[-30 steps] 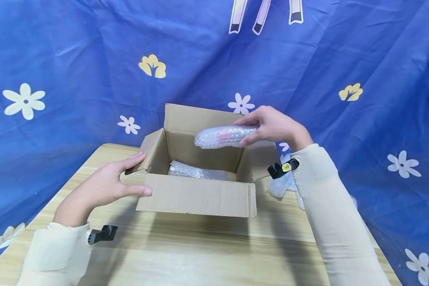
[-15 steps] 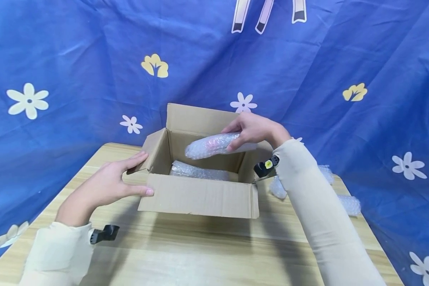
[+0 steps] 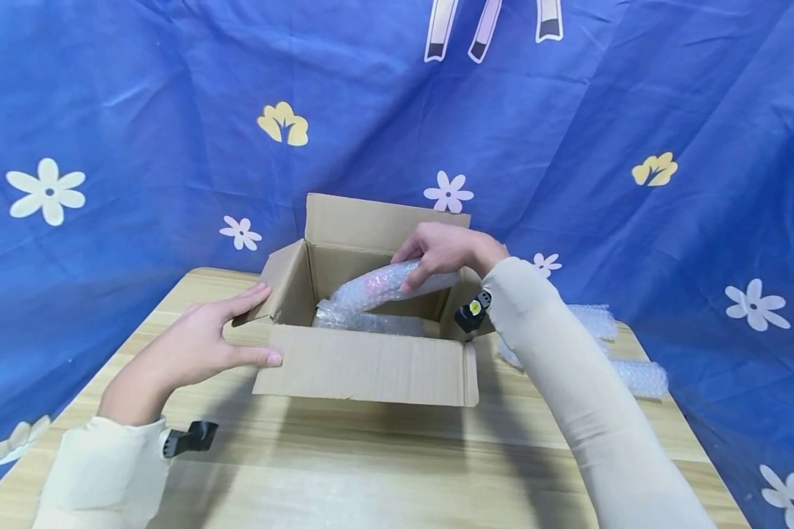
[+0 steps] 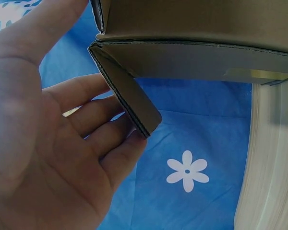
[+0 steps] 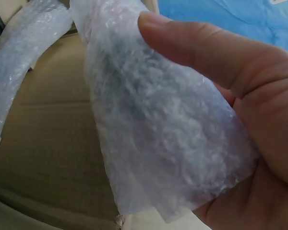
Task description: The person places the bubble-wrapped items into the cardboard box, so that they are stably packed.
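Observation:
An open cardboard box (image 3: pixel 370 367) stands on the table with its flaps folded out. My left hand (image 3: pixel 192 345) rests at its left end, fingers against the side flap (image 4: pixel 127 93) and thumb at the front flap. My right hand (image 3: pixel 446 248) grips a bubble-wrapped bundle (image 3: pixel 373 285) from above, thumb on the near side. Something pinkish shows through the plastic; the wrapped item's kind cannot be made out. The bundle slants down to the left into the box, its lower end over a second bubble-wrapped bundle (image 3: pixel 377 323) lying inside.
More bubble-wrapped bundles (image 3: pixel 640 378) lie on the table to the right of the box, partly behind my right sleeve (image 3: pixel 569 375). The wooden table (image 3: pixel 344 470) reaches back to a blue patterned cloth (image 3: pixel 370 88).
My right hand has moved left and down, bringing the bubble-wrapped bundle from above the box into its opening and tilting its left end downward. My left hand has stayed at the box's left side.

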The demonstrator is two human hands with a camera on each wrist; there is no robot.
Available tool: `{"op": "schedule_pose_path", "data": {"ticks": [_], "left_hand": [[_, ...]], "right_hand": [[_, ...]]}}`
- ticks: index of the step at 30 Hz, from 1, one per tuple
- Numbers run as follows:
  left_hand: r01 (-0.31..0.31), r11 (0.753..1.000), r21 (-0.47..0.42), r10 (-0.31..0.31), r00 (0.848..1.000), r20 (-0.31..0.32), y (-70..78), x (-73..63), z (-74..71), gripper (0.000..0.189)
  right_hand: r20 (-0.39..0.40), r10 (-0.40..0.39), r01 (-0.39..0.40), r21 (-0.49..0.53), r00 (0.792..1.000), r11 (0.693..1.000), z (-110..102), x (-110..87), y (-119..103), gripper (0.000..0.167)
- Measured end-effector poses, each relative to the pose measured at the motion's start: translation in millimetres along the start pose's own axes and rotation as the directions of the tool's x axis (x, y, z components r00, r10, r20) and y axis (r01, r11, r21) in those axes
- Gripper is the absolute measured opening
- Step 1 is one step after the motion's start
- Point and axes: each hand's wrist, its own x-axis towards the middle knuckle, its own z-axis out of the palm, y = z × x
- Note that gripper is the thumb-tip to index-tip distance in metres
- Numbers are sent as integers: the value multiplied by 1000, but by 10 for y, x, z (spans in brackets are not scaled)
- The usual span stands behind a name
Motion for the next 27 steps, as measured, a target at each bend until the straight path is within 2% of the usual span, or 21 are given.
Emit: {"op": "schedule_pose_path", "data": {"ticks": [7,16,27], "left_hand": [[9,1000,-12,-9,1000,7,-12,-12,8,109],[3,1000,-1,-3,1000,-1,-18,-9,-11,108],[9,1000,-23,-9,1000,-1,-3,2,5,108]], "right_hand": [[92,-29,27,27,995,999,66,135,9,41],[147,-58,56,22,987,998,161,309,2,42],[250,12,-20,28,968,999,313,435,-4,41]]}}
